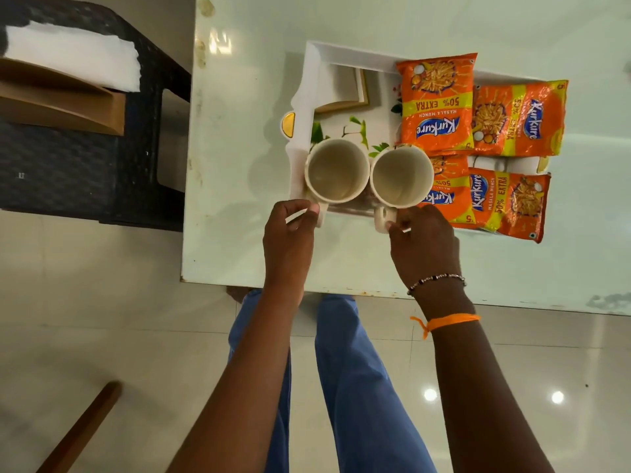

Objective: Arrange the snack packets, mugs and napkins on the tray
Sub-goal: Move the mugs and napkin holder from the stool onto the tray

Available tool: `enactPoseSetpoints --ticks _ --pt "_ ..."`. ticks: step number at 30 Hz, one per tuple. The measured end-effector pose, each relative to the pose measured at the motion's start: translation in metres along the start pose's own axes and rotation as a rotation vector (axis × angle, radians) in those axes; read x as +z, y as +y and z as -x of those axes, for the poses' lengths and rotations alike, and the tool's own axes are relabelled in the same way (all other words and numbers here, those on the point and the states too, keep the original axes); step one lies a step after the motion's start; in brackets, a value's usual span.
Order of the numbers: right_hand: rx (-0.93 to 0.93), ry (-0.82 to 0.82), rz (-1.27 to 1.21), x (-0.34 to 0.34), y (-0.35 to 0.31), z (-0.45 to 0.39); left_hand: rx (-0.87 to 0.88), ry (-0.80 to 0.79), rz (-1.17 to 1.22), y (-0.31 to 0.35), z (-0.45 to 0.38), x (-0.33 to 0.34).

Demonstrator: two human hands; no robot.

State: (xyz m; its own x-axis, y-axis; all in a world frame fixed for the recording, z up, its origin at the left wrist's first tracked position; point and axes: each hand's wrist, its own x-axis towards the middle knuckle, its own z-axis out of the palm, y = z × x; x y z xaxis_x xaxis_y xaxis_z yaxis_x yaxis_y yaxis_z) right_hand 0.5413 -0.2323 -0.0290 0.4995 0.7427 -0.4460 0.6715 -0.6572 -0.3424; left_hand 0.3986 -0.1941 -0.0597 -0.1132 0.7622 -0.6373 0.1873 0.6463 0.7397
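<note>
A white tray (309,80) with a leaf print lies on the pale table. Two cream mugs stand side by side at its near left end. My left hand (290,230) pinches the handle of the left mug (336,170). My right hand (423,240) grips the handle of the right mug (401,177). Several orange snack packets (438,104) fill the tray's right half, some overlapping. A brown napkin holder (345,93) sits in the tray's far left corner. White napkins (73,56) lie in a brown holder on a dark chair at the left.
The table (239,165) ends just in front of my legs and at its left side beside the dark woven chair (68,158). A wooden bar (82,428) slants across the floor at the lower left. Glossy floor tiles lie below.
</note>
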Motion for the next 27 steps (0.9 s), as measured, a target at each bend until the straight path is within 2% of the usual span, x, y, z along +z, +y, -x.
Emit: enactPoseSetpoints --ticks 5,12,16,20,24,27 --pt "-0.070 0.101 0.087 -0.014 -0.039 0.012 -0.038 0.006 0.081 0.016 -0.009 -0.041" --pt "-0.367 -0.116 -0.110 0.024 -0.173 0.002 -0.009 0.149 0.182 0.042 -0.040 -0.136" --pt "-0.539 -0.144 -0.215 0.058 -0.253 -0.004 0.017 0.259 0.202 0.046 -0.066 -0.191" --pt "-0.609 -0.147 -0.196 0.096 -0.314 -0.018 -0.019 0.318 0.237 0.046 -0.094 -0.230" --pt "-0.667 -0.176 -0.080 0.131 -0.343 -0.033 -0.039 0.350 0.248 0.048 -0.115 -0.250" --pt "-0.675 -0.097 -0.029 0.144 -0.349 -0.038 -0.051 0.357 0.230 0.049 -0.125 -0.258"
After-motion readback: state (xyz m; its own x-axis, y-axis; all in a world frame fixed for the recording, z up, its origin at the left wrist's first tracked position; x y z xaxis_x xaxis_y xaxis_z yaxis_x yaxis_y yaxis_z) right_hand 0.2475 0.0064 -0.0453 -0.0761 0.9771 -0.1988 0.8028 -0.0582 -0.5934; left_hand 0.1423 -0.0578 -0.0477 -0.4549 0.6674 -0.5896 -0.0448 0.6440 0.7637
